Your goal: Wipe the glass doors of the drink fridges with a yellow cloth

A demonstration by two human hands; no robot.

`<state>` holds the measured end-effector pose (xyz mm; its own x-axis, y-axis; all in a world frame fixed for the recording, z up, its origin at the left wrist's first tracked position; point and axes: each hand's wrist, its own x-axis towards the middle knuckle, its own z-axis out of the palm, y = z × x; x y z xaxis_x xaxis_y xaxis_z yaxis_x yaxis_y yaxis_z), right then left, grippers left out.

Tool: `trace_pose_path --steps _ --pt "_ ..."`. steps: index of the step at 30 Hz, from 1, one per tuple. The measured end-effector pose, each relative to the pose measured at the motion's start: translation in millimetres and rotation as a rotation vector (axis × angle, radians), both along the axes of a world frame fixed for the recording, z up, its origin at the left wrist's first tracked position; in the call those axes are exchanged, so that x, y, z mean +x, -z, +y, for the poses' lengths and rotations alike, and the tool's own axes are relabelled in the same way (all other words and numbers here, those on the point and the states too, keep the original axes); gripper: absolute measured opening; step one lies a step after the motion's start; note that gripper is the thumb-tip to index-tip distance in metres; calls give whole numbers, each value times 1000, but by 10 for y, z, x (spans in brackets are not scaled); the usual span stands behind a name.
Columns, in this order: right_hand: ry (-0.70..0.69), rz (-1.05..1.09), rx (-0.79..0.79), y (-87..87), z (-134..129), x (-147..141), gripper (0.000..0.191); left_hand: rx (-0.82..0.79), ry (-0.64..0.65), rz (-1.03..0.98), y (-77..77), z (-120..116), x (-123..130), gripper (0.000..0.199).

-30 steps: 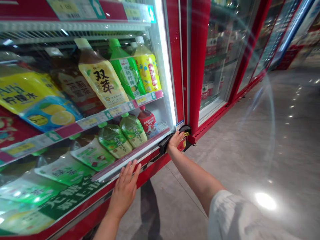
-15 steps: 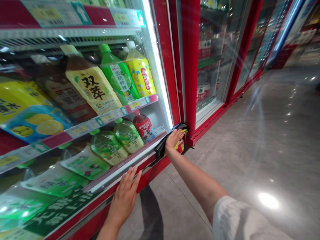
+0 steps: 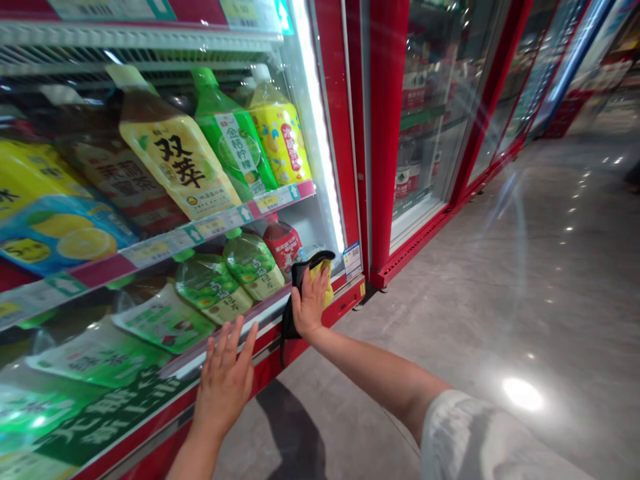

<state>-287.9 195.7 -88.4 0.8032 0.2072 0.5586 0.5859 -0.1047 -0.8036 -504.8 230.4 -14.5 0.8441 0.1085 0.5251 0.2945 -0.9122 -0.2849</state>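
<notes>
A black and yellow cloth (image 3: 327, 293) lies against the lower right part of the cooler's glass door. My right hand (image 3: 311, 301) presses it there with the palm, fingers pointing up and somewhat spread. Lower left of it, my left hand (image 3: 227, 373) has its fingers apart, with the fingertips at the bottom edge of the door (image 3: 270, 327), and holds nothing. Behind the glass stand tilted drink bottles, among them a green one (image 3: 235, 140) and a brown one with a cream label (image 3: 183, 160).
A small label (image 3: 352, 261) is stuck at the door's lower right corner. Further right, more red-framed coolers (image 3: 387, 133) run into the distance. Shiny grey floor (image 3: 475, 300) stretches below and to the right, with a dark shadow beneath the cooler.
My right hand and the cloth have moved left along the door's bottom, uncovering the corner label. My left hand has shifted slightly left and up. The view has tilted a little.
</notes>
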Motion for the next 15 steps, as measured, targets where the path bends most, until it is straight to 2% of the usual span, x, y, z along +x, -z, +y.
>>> trace_pose_path --steps 3,5,7,9,11,15 --pt "-57 -30 -65 268 -121 64 60 -16 0 -25 -57 -43 39 87" --pt "-11 44 -43 369 -219 273 62 -15 -3 -22 -73 -70 50 87" --pt "80 151 8 394 -287 531 66 -7 -4 -11 -71 -78 48 86" --pt "156 222 47 343 -309 775 69 4 8 -12 -61 -70 41 85" --pt "198 251 69 218 -294 974 72 8 23 -30 -53 -56 33 86" --pt "230 228 92 -180 -235 1180 73 11 15 -42 -65 -47 24 86"
